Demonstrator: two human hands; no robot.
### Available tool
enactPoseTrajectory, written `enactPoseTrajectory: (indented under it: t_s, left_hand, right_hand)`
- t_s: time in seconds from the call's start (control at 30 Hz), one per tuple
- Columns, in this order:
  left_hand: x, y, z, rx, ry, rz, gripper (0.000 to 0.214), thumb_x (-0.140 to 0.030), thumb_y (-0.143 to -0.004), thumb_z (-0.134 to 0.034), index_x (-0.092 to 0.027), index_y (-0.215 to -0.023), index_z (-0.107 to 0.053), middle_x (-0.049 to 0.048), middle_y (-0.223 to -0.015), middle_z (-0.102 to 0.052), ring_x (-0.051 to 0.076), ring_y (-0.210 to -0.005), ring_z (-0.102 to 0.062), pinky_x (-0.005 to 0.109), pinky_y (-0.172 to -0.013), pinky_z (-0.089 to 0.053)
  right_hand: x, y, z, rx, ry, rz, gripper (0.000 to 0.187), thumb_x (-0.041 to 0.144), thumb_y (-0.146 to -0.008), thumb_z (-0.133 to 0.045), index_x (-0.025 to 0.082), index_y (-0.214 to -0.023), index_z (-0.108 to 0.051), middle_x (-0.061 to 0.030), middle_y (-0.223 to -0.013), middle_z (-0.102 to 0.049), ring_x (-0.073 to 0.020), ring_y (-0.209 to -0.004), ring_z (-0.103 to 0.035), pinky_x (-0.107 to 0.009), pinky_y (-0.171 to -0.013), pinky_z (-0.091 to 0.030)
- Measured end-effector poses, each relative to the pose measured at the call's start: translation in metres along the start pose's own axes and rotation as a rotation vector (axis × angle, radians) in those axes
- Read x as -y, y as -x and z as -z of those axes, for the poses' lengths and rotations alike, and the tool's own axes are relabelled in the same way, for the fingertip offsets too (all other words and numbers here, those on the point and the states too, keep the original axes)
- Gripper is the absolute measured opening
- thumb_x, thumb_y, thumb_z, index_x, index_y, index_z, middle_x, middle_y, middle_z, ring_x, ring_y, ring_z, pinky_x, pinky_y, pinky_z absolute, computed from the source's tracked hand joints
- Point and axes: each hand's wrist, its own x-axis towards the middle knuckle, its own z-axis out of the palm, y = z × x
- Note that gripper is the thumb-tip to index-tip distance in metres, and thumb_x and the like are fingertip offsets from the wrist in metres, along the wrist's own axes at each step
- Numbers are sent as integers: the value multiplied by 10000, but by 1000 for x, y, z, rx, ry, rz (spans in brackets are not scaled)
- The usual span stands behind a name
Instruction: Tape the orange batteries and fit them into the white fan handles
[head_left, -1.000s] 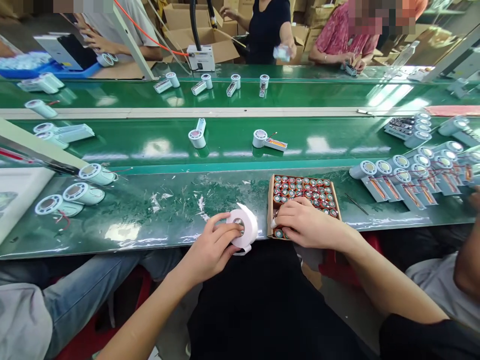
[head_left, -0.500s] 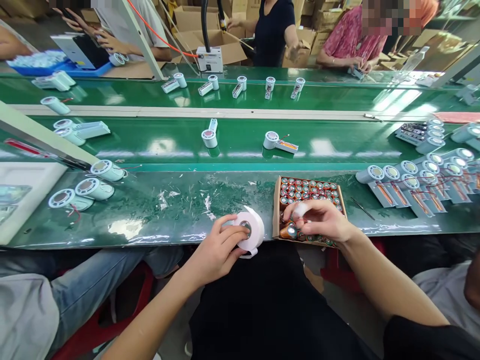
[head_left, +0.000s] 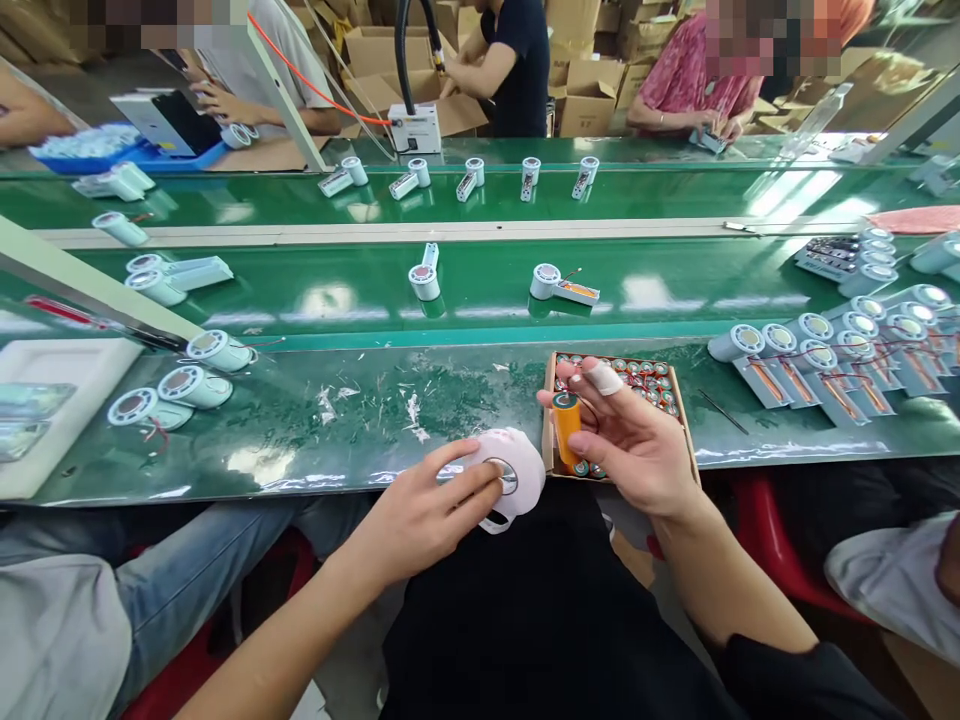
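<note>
My left hand grips a roll of white tape at the bench's front edge, its fingers reaching into the core. A loose end of tape curls under the roll. In my right hand an orange cylindrical battery stands nearly upright between thumb and fingers. One fingertip of that hand has a white wrapping. Directly below and behind the hand, an open cardboard box holds many upright batteries with red wires; the hand hides part of it.
Rows of pale blue fan-like units stand on the right, with a thin dark rod beside them. More units lie at left near a white foam tray. Tape scraps litter the bench. Co-workers sit across the green conveyor.
My right hand has lifted the orange battery out of the box and turned palm-up with it. The tape roll has shifted slightly right and down in my left hand.
</note>
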Motion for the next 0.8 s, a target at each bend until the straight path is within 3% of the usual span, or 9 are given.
enactPoseTrajectory:
  t_s: [0.13, 0.27, 0.37, 0.43, 0.47, 0.53, 0.63, 0.7, 0.8]
  left_hand:
    - [3, -9, 15, 44, -105, -118, 317, -9, -938, -594, -176, -1182, -709, 43, -1211, -752, 199, -1132, -693, 388, -1146, -548]
    - [4, -17, 20, 92, -82, -141, 356, 16, -944, -524, -171, -1185, -708, 56, -1162, -747, 217, -1173, -688, 396, -1118, -567]
    - [4, -22, 24, 119, -68, -129, 366, 1, -951, -542, -197, -1212, -704, 41, -1156, -745, 199, -1152, -682, 394, -1142, -554]
    - [3, -26, 27, 101, -59, -120, 359, -43, -965, -580, -230, -1249, -696, 29, -1182, -741, 179, -1120, -675, 390, -1160, -543]
    - [2, -27, 27, 88, -68, -110, 359, -63, -968, -597, -240, -1265, -692, 25, -1193, -739, 173, -1095, -669, 389, -1159, -543]
    - [-1, -29, 24, 35, -124, -80, 363, -88, -965, -625, -250, -1284, -688, 19, -1193, -740, 168, -1026, -645, 394, -1143, -553]
    - [-13, -33, 2, -111, -181, 21, 345, -171, -939, -716, -233, -1277, -696, 36, -1131, -750, 204, -999, -584, 484, -1152, -540]
    - [-27, -37, -21, -229, -139, 121, 378, -248, -904, -782, -201, -1269, -699, 69, -1059, -747, 256, -1058, -550, 547, -1128, -546]
    - [-53, -42, -51, -365, -30, 270, 447, -246, -881, -798, -189, -1307, -676, 115, -992, -721, 313, -1106, -539, 569, -1003, -592]
  right_hand:
    - [2, 8, -1, 47, 173, -112, 680, 238, -943, -812, 358, -1549, -528, -3, -1549, -535, -287, -1432, -512, -483, -1206, -484]
    - [1, 15, 1, 177, 357, -205, 630, 262, -963, -780, 356, -1541, -547, -1, -1526, -560, -304, -1393, -558, -517, -1225, -450]
    - [-2, 17, 4, 189, 234, -230, 610, 295, -984, -753, 332, -1552, -536, -20, -1575, -506, -305, -1448, -495, -528, -1241, -414]
    - [-8, 18, 5, 153, 106, -241, 623, 317, -958, -788, 326, -1535, -554, -40, -1577, -505, -310, -1439, -507, -519, -1196, -477]
    - [-11, 18, 3, 85, 59, -215, 660, 324, -931, -818, 328, -1535, -552, -54, -1568, -516, -317, -1410, -539, -518, -1163, -514]
    - [-21, 20, -7, -168, 12, -89, 774, 335, -894, -849, 337, -1578, -486, -85, -1577, -503, -333, -1364, -582, -533, -1118, -553]
    - [-41, 23, -35, -588, 27, 126, 824, 333, -951, -764, 365, -1647, -324, -91, -1679, -336, -330, -1398, -547, -573, -1152, -511]
    - [-53, 23, -50, -720, 24, 202, 768, 298, -986, -703, 386, -1640, -308, -69, -1716, -245, -320, -1439, -502, -580, -1162, -498]
    - [-56, 19, -51, -754, -4, 237, 719, 253, -977, -705, 393, -1603, -380, -67, -1698, -296, -342, -1446, -491, -596, -1113, -540]
